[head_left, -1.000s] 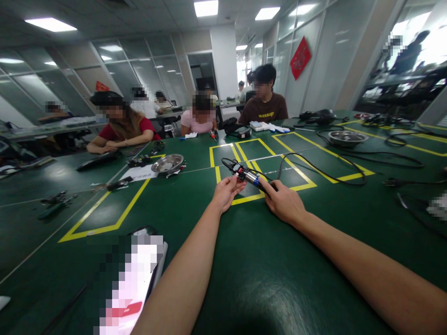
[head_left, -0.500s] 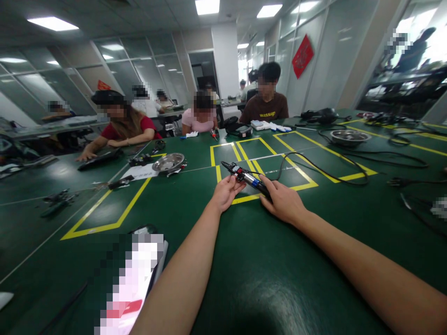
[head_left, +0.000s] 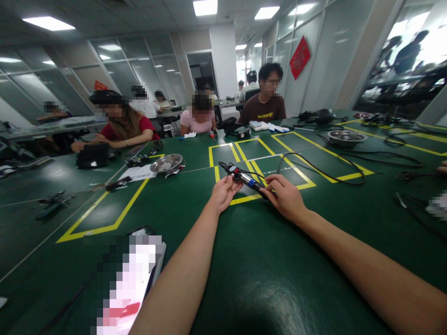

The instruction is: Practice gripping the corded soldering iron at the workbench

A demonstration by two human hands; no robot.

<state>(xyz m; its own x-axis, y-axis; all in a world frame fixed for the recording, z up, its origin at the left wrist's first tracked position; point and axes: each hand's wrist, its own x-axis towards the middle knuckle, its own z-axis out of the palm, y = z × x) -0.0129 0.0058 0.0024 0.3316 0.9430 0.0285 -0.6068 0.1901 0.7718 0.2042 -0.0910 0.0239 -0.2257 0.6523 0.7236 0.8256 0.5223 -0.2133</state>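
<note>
A slim pen-shaped tool (head_left: 248, 181), silver and black with a blue band, is held aslant above the green table (head_left: 279, 251). Its dark tip points up and to the left. My left hand (head_left: 224, 191) grips the front part, where a small red and black piece shows. Around the dark rear end are the closed fingers of my right hand (head_left: 283, 195). A thin black cable (head_left: 324, 171) loops over the table to the right of the tool.
Two metal bowls stand on the table, one at left (head_left: 166, 163) and one at right (head_left: 345, 137). A phone-like screen (head_left: 134, 279) lies near my left forearm. Yellow tape marks rectangles. Several people sit beyond; cables lie at right.
My right hand has shifted its fingers on the tool's rear end, with thumb and fingers now closer together. At left, a person in red has tilted a dark object up from the table.
</note>
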